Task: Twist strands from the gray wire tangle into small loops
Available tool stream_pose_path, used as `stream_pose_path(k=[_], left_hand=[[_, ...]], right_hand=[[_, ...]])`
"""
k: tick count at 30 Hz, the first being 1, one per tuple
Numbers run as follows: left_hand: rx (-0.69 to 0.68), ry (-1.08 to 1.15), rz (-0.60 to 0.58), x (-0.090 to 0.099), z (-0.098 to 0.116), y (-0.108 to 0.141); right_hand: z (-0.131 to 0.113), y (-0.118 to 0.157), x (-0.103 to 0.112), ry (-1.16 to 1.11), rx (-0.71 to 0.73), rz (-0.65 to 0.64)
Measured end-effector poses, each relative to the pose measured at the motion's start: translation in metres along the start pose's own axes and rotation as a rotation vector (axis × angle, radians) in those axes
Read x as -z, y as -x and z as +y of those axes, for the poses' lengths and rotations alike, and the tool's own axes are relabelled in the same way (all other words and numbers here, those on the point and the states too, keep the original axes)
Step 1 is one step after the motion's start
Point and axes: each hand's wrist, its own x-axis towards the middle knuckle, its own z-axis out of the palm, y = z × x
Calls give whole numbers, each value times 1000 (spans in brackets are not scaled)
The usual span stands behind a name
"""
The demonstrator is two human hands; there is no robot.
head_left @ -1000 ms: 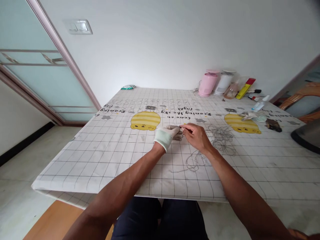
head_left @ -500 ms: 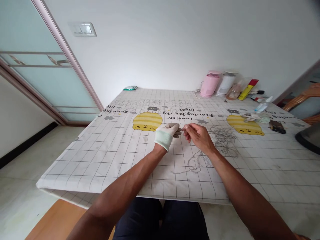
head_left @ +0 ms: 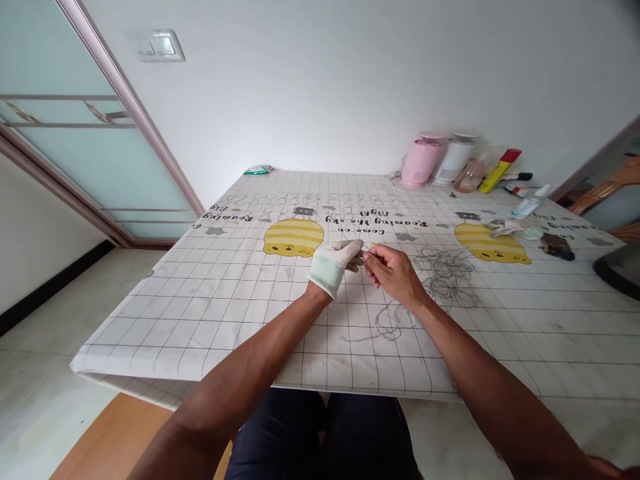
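White-gloved left hand [head_left: 333,268] and bare right hand [head_left: 393,273] pinch something too thin to make out between their fingertips, just left of grey tangled wire [head_left: 445,277] on the tabletop [head_left: 200,333].

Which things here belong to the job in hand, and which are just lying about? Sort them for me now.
In use:
left hand in a white glove
bare right hand
tangled grey wire

Lying about:
pink flask
white canister
yellow and red tube
clear spray bottle
crumpled cloth
dark pouch
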Motion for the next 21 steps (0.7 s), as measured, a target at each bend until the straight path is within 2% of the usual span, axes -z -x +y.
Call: stream_pose_path(k=[6, 15, 17, 21], left_hand=[[-18, 124, -70, 4, -8, -5], [-20, 394, -276, 7, -8, -3], [18, 405, -272, 6, -10, -6], [112, 321, -168, 4, -15, -13]], right_hand=[[3, 1, -1, -2, 44, -32], [0, -1, 7, -93, 104, -150], [2, -2, 8, -113, 108, -165], [7, -5, 10, -139, 61, -115]])
